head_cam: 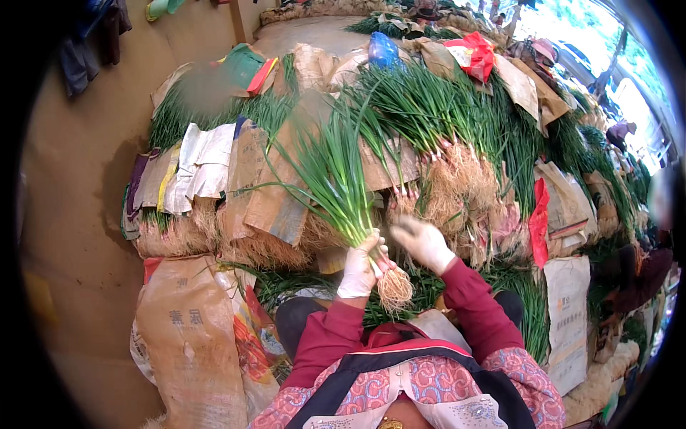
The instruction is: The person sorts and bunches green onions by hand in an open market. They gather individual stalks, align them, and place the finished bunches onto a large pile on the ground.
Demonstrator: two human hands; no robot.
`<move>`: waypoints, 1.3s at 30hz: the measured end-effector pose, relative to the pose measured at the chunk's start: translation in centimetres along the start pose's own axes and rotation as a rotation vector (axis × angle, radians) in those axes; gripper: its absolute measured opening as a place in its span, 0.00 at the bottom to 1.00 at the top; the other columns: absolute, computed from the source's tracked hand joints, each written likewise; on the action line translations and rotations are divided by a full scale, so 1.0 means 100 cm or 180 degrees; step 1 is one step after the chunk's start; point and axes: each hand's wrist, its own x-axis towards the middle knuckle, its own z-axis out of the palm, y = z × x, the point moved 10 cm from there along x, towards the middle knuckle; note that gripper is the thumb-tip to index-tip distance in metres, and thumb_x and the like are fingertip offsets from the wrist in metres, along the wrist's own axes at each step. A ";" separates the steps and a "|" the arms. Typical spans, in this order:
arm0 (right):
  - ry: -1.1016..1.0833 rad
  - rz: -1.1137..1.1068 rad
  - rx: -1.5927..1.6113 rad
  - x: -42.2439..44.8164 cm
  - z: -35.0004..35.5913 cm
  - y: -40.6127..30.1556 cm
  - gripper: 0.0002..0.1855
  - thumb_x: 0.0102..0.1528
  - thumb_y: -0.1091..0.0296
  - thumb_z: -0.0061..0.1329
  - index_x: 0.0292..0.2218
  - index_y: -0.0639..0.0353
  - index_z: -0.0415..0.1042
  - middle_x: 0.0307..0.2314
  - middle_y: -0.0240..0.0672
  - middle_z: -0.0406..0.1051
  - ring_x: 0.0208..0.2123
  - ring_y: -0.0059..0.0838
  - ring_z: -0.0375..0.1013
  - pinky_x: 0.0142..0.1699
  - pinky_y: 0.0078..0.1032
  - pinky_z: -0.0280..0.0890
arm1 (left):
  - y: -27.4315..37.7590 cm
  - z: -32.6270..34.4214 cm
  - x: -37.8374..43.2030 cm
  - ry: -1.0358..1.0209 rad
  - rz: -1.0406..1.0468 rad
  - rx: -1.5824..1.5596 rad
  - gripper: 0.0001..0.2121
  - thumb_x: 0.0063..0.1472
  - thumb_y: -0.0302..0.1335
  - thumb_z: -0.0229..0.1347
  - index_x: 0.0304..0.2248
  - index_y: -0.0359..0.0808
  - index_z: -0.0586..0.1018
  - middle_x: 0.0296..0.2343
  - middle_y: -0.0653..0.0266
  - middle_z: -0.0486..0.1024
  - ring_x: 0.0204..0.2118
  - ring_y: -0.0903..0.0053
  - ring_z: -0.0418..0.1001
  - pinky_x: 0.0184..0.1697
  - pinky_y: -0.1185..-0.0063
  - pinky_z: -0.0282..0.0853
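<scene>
My left hand (360, 268), in a thin pale glove, is closed around the lower stems of a bunch of green garlic plants (340, 187). The leaves point up and away from me, and the stringy roots (395, 288) hang below the fist. My right hand (420, 241), gloved too and somewhat blurred, is apart from the bunch, to its right; its fingers look partly bent with nothing seen in them. Just beyond it lie a few loose plants (403, 195) and a large pile of the same plants (455, 145), roots towards me.
Woven sacks (278, 187) cover rows of plants at the left and ahead. A large tan sack (185, 332) lies at the lower left, a white one (567, 322) at the right. More green leaves (530, 316) lie around my knees. A person (643, 273) is at the far right.
</scene>
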 end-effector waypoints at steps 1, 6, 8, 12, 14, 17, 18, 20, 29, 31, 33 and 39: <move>0.0233 0.0256 0.0142 0.018 -0.006 -0.007 0.25 0.53 0.48 0.44 0.45 0.57 0.67 0.33 0.43 0.73 0.36 0.39 0.72 0.41 0.30 0.66 | -0.002 -0.001 0.000 0.0047 -0.0016 0.0058 0.08 0.57 0.28 0.52 0.37 0.39 0.71 0.22 0.69 0.71 0.21 0.78 0.71 0.18 0.69 0.72; -0.0164 -0.0097 0.0060 0.067 0.040 -0.032 0.17 0.55 0.53 0.42 0.28 0.59 0.70 0.23 0.47 0.70 0.27 0.47 0.70 0.33 0.36 0.64 | -0.005 -0.001 0.002 0.0010 -0.0122 0.0101 0.08 0.57 0.29 0.53 0.35 0.38 0.71 0.20 0.67 0.70 0.20 0.74 0.71 0.17 0.68 0.71; 0.0241 -0.0725 -0.0469 0.065 0.035 -0.052 0.15 0.55 0.56 0.42 0.26 0.58 0.68 0.20 0.46 0.69 0.25 0.47 0.69 0.30 0.37 0.63 | -0.001 -0.009 0.003 -0.0018 -0.0127 0.0087 0.09 0.57 0.30 0.52 0.36 0.38 0.71 0.21 0.68 0.70 0.22 0.74 0.70 0.19 0.69 0.71; 0.1459 -0.0390 -0.0556 0.097 0.009 0.004 0.18 0.57 0.61 0.36 0.20 0.61 0.66 0.19 0.43 0.69 0.20 0.38 0.70 0.26 0.32 0.63 | 0.009 0.041 -0.016 -0.0912 -0.0209 -0.0630 0.09 0.57 0.31 0.52 0.37 0.42 0.69 0.22 0.71 0.67 0.23 0.76 0.68 0.21 0.73 0.70; 0.0687 0.0773 0.0428 0.079 0.031 0.049 0.19 0.57 0.56 0.35 0.25 0.61 0.70 0.24 0.44 0.71 0.27 0.44 0.71 0.34 0.34 0.65 | 0.016 0.037 -0.020 -0.0827 -0.0058 -0.0740 0.09 0.58 0.31 0.52 0.38 0.42 0.69 0.23 0.71 0.68 0.24 0.76 0.68 0.21 0.73 0.70; -0.1338 0.0280 -0.0616 0.048 0.093 0.028 0.21 0.52 0.48 0.41 0.31 0.58 0.74 0.32 0.45 0.72 0.37 0.44 0.71 0.44 0.33 0.64 | 0.025 0.031 -0.017 -0.1026 0.0157 -0.1017 0.11 0.59 0.27 0.50 0.41 0.37 0.69 0.27 0.69 0.70 0.26 0.80 0.68 0.31 0.78 0.68; -0.1841 0.0184 -0.0965 0.039 0.095 0.025 0.21 0.50 0.48 0.43 0.33 0.57 0.74 0.32 0.43 0.72 0.37 0.41 0.71 0.44 0.32 0.64 | 0.024 0.033 -0.017 -0.0992 0.0174 -0.1027 0.12 0.59 0.27 0.50 0.43 0.38 0.69 0.29 0.68 0.71 0.26 0.80 0.69 0.31 0.78 0.68; -0.1728 0.0364 -0.0996 0.042 0.066 0.005 0.20 0.47 0.48 0.47 0.36 0.53 0.75 0.31 0.38 0.74 0.36 0.36 0.73 0.43 0.29 0.65 | 0.026 0.032 -0.018 -0.0999 0.0213 -0.0990 0.15 0.59 0.26 0.51 0.46 0.38 0.67 0.32 0.68 0.73 0.26 0.81 0.71 0.31 0.78 0.69; 0.0075 0.0553 -0.1557 0.106 0.005 0.053 0.13 0.50 0.55 0.47 0.28 0.56 0.73 0.23 0.43 0.72 0.29 0.43 0.73 0.36 0.36 0.66 | 0.013 0.021 0.009 -0.0729 0.0168 -0.0400 0.14 0.56 0.21 0.51 0.42 0.38 0.68 0.37 0.64 0.73 0.32 0.76 0.73 0.31 0.72 0.74; 0.0339 0.0573 -0.0938 0.079 -0.004 0.030 0.15 0.51 0.55 0.47 0.25 0.60 0.72 0.22 0.45 0.72 0.27 0.41 0.73 0.35 0.35 0.67 | 0.016 0.003 0.013 -0.0323 0.0402 -0.0298 0.11 0.56 0.21 0.50 0.40 0.38 0.69 0.39 0.62 0.72 0.38 0.73 0.73 0.33 0.71 0.75; -0.0110 0.0906 -0.0064 0.038 0.001 0.025 0.16 0.53 0.56 0.45 0.24 0.60 0.70 0.18 0.41 0.71 0.21 0.32 0.72 0.31 0.31 0.67 | 0.009 0.009 0.010 -0.0239 0.0162 -0.0081 0.09 0.56 0.20 0.49 0.37 0.37 0.69 0.41 0.58 0.72 0.43 0.69 0.71 0.37 0.69 0.75; 0.0001 0.0330 -0.0100 0.003 -0.001 -0.004 0.19 0.56 0.51 0.39 0.27 0.56 0.72 0.21 0.40 0.71 0.23 0.41 0.72 0.29 0.34 0.64 | -0.001 0.005 0.017 -0.0219 0.0049 0.0126 0.08 0.55 0.17 0.50 0.34 0.36 0.69 0.29 0.57 0.74 0.25 0.69 0.73 0.25 0.71 0.74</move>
